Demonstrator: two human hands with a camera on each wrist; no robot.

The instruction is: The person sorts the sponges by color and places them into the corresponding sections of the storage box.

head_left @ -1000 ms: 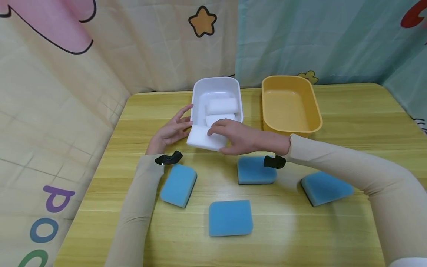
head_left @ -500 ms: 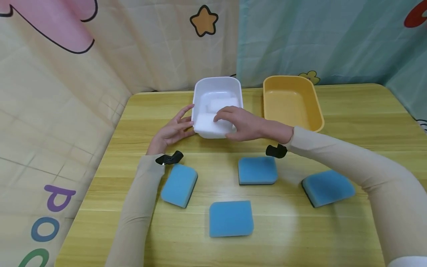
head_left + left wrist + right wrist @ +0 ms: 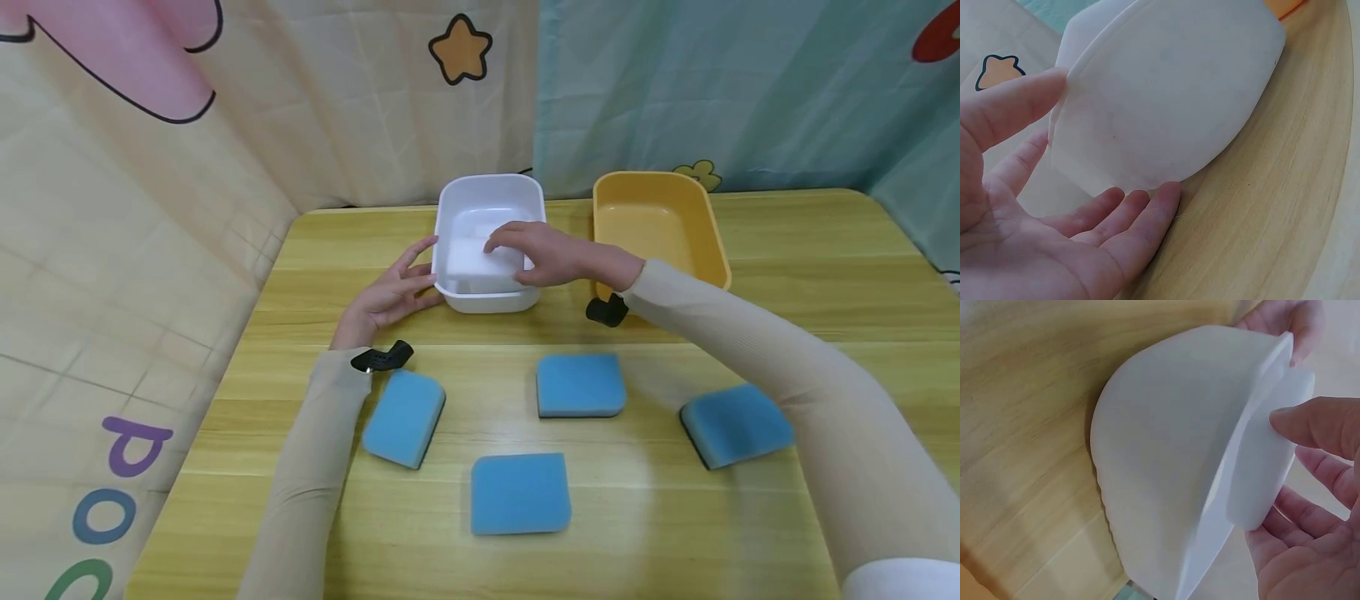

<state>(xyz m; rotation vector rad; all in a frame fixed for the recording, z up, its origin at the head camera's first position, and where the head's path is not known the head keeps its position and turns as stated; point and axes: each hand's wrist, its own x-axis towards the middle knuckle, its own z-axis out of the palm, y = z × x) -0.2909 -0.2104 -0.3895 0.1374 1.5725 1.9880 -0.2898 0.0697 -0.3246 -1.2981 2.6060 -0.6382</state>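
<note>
My right hand (image 3: 551,254) reaches over the white plastic bin (image 3: 487,302) and pinches a white sponge (image 3: 1266,459). In the right wrist view, my thumb lies on one face of that sponge and the fingers on the other, right at the bin's rim. The head view shows the sponge low over the bin's front half, overlapping the white sponges inside. My left hand (image 3: 392,293) is at the bin's left side, with loosely extended fingers (image 3: 1154,228) touching its outer wall and rim.
A yellow plastic bin (image 3: 660,242) stands right of the white one, partly behind my right forearm. Nearer on the wooden table lie blue sponges: one left (image 3: 405,417), one centre (image 3: 580,385), one front (image 3: 521,493) and one right (image 3: 738,427). Printed curtains hang behind.
My right hand has carried the white sponge from the bin's front edge back and into the area over the bin. My left hand has stayed at the bin's side.
</note>
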